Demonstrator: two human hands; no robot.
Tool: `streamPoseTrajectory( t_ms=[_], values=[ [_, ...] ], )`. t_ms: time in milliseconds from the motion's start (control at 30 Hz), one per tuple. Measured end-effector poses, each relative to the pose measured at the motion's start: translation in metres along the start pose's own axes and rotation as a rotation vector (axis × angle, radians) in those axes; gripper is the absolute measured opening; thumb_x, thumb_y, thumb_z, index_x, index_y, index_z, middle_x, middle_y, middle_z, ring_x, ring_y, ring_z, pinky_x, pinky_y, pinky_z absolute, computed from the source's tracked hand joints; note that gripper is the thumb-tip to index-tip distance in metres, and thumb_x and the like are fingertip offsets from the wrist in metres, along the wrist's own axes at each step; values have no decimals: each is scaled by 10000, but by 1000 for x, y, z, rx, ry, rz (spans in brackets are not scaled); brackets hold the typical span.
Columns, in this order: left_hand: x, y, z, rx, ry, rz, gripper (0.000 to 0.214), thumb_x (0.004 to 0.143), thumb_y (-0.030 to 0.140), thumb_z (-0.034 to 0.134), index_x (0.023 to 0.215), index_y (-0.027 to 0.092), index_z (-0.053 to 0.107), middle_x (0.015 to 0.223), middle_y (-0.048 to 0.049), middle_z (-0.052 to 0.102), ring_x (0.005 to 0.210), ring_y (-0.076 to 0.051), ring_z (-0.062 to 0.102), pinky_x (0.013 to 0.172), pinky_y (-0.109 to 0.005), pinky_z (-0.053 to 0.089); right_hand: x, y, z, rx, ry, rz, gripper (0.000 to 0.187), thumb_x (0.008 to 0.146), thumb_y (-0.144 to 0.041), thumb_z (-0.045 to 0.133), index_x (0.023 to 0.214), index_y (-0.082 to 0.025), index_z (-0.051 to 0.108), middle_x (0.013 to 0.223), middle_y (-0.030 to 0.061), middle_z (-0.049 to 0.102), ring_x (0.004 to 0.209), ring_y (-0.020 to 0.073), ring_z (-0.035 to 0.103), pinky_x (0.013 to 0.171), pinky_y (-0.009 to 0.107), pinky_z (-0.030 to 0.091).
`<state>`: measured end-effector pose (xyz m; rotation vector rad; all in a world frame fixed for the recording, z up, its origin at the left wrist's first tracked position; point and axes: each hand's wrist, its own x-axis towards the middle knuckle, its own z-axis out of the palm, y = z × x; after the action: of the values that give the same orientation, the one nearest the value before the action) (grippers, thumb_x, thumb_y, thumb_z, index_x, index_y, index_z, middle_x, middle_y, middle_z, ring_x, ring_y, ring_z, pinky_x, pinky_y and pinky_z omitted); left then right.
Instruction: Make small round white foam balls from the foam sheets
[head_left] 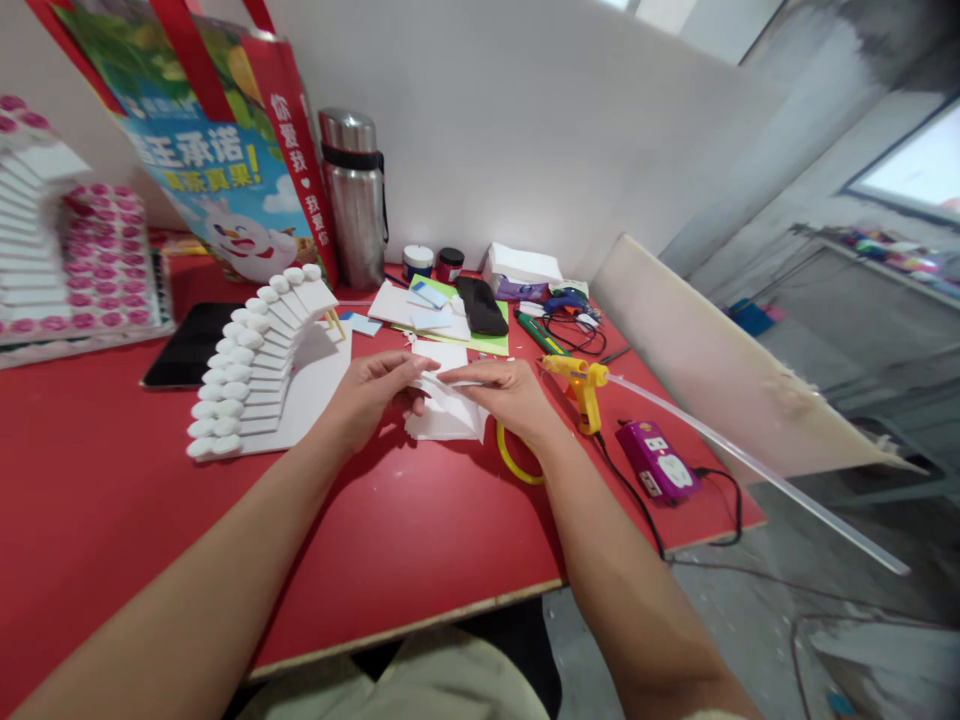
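My left hand [382, 390] and my right hand [504, 392] meet over the middle of the red table. Between their closed fingers is a thin white sheet [450, 398], probably paper, bent where I pinch it. More white sheet [442, 428] lies beneath it on the table. A yellow tape ring [517, 465] sits partly under my right wrist. To the left stands a white curved staircase model [259, 375] edged with white oval pads. Right of my right hand lies a yellow glue gun [581, 385] with a long clear glue stick [750, 470] sticking out behind.
A purple power socket box [658, 462] with cables sits at the table's right. Behind are a steel thermos [354, 200], a printed bag [232, 170], paint jars [418, 262], a black phone-like case [482, 306] and a green pen-like tool [541, 332]. A dark tablet [187, 345] lies left.
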<state>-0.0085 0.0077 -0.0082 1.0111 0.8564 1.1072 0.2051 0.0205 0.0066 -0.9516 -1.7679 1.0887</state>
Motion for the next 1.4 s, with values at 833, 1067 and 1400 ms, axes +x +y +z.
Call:
streamPoseTrajectory(
  t_ms=[833,1067,1400],
  values=[
    [-5,8,3,375,-133,164,292,894,361,693,1085,148,754,595,-9,674,547,-153,647,563,-254,510,-5,-13,1,494,-356,441,397,829,-493,805,1039,-160,753,955,85,790,798,226,777,752,340,623],
    [-3,5,2,539,-88,217,252,895,369,678,1005,153,751,611,-8,668,539,-145,611,555,-252,480,-4,-3,8,262,-236,315,441,822,-348,801,1218,-182,702,999,74,781,731,198,770,715,331,627],
    [-1,1,0,301,-79,54,275,851,422,750,942,162,748,710,-25,687,516,-113,569,455,-221,428,-4,-2,8,40,-173,235,224,900,-296,658,1041,-193,798,876,30,761,608,147,728,590,249,576]
  ],
)
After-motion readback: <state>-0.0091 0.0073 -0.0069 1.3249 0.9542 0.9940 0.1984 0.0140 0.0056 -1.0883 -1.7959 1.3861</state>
